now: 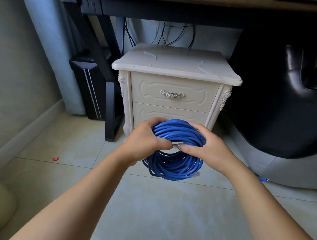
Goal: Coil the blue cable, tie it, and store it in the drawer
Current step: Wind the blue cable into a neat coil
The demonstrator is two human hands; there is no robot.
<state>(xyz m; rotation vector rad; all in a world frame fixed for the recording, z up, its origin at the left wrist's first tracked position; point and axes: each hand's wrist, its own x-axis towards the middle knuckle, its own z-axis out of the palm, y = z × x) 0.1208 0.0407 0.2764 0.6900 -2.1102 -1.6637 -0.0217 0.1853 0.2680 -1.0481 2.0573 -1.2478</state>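
A blue cable is wound into a thick round coil and held upright above the floor. My left hand grips the coil's upper left side, thumb through the middle. My right hand grips its upper right side, thumb pressed on the inner edge. A clear plug end sticks out at the coil's lower right. Behind it stands a cream nightstand with two shut drawers; the upper drawer has a silver handle. Two thin white ties lie on its top.
A dark desk spans overhead, with a black leg left of the nightstand. A black computer tower and a curtain stand at the left. A black-and-grey seat fills the right. A red scrap lies on the tiled floor.
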